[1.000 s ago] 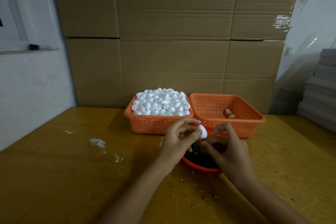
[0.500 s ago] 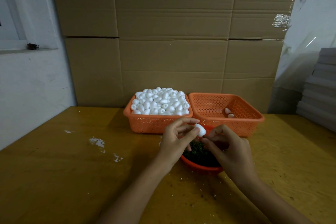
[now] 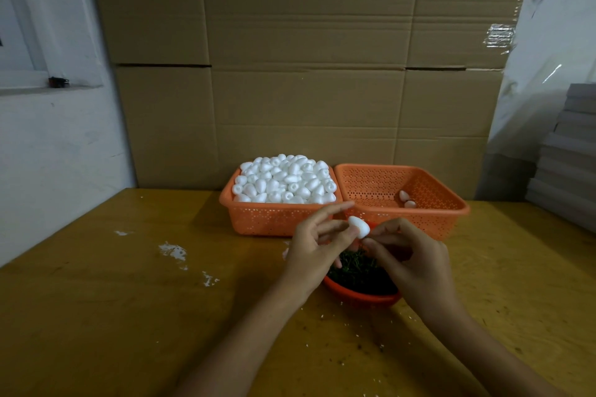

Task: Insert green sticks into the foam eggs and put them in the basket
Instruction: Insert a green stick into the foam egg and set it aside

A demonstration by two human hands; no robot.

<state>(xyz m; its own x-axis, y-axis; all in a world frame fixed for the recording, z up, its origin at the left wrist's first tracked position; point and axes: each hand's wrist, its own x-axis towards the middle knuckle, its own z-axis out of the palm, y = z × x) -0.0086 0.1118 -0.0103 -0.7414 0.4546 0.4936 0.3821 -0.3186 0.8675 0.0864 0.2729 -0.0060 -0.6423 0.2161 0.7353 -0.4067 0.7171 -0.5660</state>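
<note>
My left hand (image 3: 317, 248) pinches egg (image 3: 358, 226) above the bowl (image 3: 358, 297) of sticks (image 3: 354, 271). Right hand (image 3: 412, 258) curled, fingertips (image 3: 371, 242) at egg's tip; whether it grips a stick, I cannot tell.

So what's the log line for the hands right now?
left hand: pinches white foam egg | right hand: pinching at egg's tip, stick unseen | right orange plastic basket: two eggs
</note>
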